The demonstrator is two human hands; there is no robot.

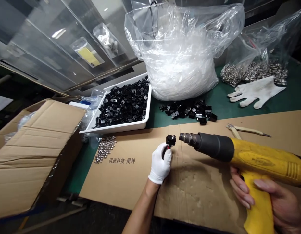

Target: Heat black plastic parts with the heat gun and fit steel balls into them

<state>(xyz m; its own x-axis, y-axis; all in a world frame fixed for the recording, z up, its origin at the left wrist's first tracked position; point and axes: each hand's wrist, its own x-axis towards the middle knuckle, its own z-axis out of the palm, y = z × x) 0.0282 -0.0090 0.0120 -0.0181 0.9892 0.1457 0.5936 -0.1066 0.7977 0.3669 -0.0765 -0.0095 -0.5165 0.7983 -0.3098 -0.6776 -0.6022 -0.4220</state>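
My left hand [160,164], in a white glove, pinches a small black plastic part [170,140] above the cardboard sheet. A shiny metal piece sits at the part's upper right, and a bit of red shows just below it. Bare, my right hand [264,195] wraps round the handle of a yellow heat gun [262,159]. The gun's stepped metal nozzle [189,138] points left at the black part, with a small gap between them.
A white tray [148,112] of black parts stands behind, beside a big plastic bag [181,65]. Loose black parts [189,110], pliers [247,130], a spare glove [258,92] and bagged metal pieces [255,73] lie rightward. Small metal pieces [105,148] and a cardboard box [38,146] are left.
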